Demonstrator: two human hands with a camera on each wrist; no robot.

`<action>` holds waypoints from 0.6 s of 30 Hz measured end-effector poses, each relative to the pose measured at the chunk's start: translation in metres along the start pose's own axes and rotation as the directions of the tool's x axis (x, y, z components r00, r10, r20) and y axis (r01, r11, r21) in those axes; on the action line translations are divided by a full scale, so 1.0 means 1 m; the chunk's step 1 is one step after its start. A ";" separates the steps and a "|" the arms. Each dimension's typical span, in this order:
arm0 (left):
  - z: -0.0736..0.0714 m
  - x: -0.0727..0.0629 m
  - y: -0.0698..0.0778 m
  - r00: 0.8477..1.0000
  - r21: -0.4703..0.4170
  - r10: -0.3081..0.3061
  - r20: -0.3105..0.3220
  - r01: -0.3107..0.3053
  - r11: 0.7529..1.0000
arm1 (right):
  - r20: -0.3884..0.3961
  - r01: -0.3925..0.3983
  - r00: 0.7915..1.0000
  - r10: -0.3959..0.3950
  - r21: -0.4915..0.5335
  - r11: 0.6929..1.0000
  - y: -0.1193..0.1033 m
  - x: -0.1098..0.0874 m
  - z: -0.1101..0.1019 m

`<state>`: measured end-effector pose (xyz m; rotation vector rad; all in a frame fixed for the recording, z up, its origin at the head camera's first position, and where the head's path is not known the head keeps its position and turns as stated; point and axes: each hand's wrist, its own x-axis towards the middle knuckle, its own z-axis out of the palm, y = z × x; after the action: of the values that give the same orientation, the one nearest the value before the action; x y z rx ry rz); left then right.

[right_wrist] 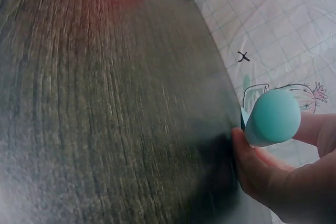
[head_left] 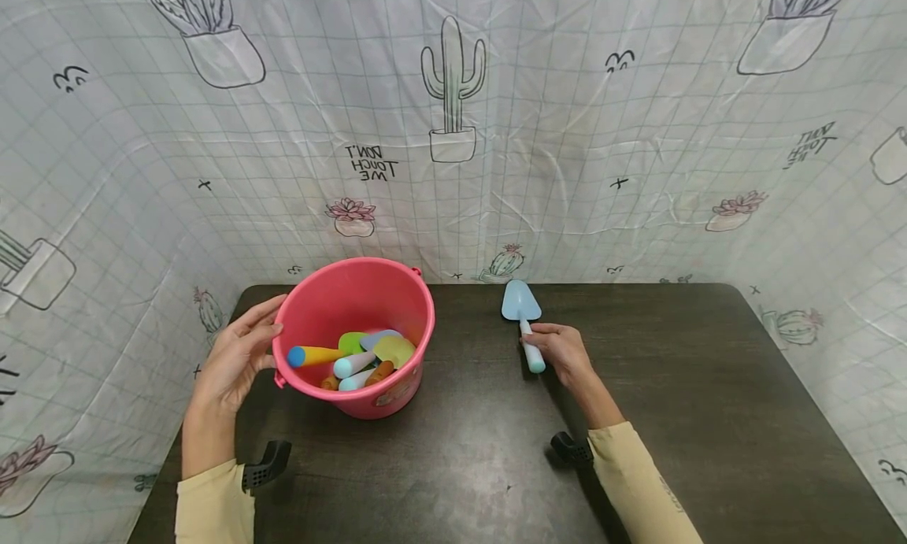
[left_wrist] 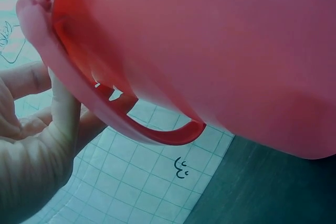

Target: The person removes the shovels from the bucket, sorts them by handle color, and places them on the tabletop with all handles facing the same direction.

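On the left of the table, a pink bucket (head_left: 333, 300) shows its mouth to the head view. My left hand (head_left: 237, 351) grips its left rim, and in the left wrist view the pink bucket handle (left_wrist: 100, 111) crosses over the fingers. Several colourful toy tools lie inside, among them a yellow handle (head_left: 319, 356) with a blue end and a pale yellow blade (head_left: 394, 350). To the right of the bucket, my right hand (head_left: 563, 353) pinches a toy trowel by its white handle. The trowel (head_left: 520, 301) has a light blue blade pointing away and a mint handle end (right_wrist: 275, 116).
The dark tabletop (head_left: 453, 465) has rounded far corners. A light curtain (head_left: 553, 135) with a grid and cactus drawings hangs along its far edge and both sides. Black wrist mounts (head_left: 268, 464) sit by both beige sleeves (head_left: 212, 505).
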<state>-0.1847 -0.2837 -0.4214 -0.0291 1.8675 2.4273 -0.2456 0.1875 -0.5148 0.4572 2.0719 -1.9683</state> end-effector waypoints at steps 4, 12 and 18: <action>0.000 0.000 0.000 1.000 0.006 -0.002 -0.004 0.002 1.000 | -0.023 0.051 0.998 -0.054 -0.091 0.995 0.000 -0.002 0.000; 0.001 -0.002 -0.001 1.000 -0.003 -0.006 -0.007 0.006 1.000 | -0.097 0.113 0.985 -0.146 -0.286 0.952 0.001 -0.002 0.004; 0.001 -0.002 -0.001 1.000 -0.003 -0.011 -0.010 0.011 1.000 | -0.163 0.123 0.964 -0.211 -0.430 0.895 0.003 0.002 0.006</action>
<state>-0.1823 -0.2828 -0.4215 -0.0515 1.8630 2.4275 -0.2463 0.1817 -0.5182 0.4151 2.6576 -1.5383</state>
